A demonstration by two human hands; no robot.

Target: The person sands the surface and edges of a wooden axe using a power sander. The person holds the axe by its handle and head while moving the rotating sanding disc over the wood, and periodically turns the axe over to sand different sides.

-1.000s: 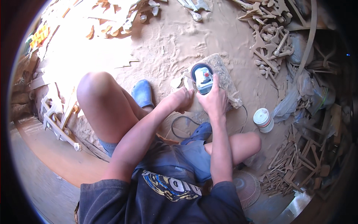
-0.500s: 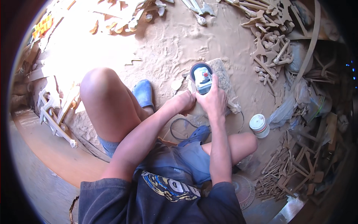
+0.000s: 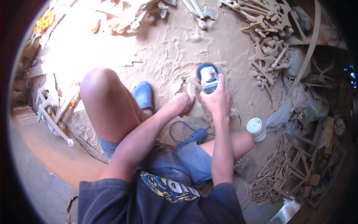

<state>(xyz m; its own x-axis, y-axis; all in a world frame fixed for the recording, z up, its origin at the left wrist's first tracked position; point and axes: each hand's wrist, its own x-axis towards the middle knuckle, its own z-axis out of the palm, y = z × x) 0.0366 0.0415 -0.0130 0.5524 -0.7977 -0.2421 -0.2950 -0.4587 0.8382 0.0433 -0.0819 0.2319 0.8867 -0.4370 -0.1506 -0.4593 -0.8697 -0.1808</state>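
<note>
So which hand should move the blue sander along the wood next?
Probably the right hand: it already grips the blue sander from behind. The left hand is pressed on the wooden piece beside it, seemingly steadying it.

White round lidded container (image 3: 256, 128) on sawdust floor, beside right knee

Woodworking shop, floor-level work. Floor (image 3: 164, 48) buried in sawdust. Piles of cut wooden pieces (image 3: 268, 48) along the top and right edges, more offcuts (image 3: 287, 175) lower right. Corded power sander (image 3: 207, 76) in use on a wood piece, cable (image 3: 179, 128) trailing behind.
</note>
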